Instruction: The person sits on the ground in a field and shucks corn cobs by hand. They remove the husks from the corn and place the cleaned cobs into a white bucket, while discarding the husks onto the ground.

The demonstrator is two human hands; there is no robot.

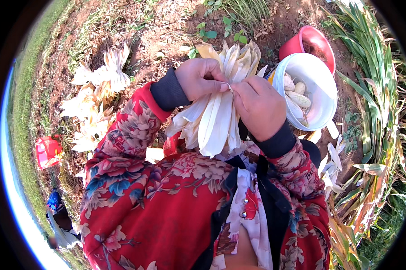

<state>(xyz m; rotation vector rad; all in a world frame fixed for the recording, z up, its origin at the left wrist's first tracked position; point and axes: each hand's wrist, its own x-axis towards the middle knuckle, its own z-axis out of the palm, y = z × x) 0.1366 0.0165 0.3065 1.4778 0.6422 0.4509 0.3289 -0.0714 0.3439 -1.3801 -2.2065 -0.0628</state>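
Observation:
A bundle of pale dried corn husks (pixel 214 126) fans out in front of my body, its browner ends pointing away from me. Across its middle, my left hand (pixel 203 76) pinches a thin husk strip between thumb and forefinger. Close beside it on the right, my right hand (pixel 260 103) grips the same spot, fingertips nearly meeting the left thumb. The bundle looks gathered narrow under the fingers. How the strip runs behind the husks is hidden.
A white bucket (pixel 324 111) at right holds several pale oblong pieces (pixel 299 99). Behind it stands a red bucket (pixel 290 45). Other husk bundles (pixel 100 101) lie on the soil at left, near a red container (pixel 49 152). Corn stalks (pixel 375 101) line the right; a person (pixel 63 224) is lower left.

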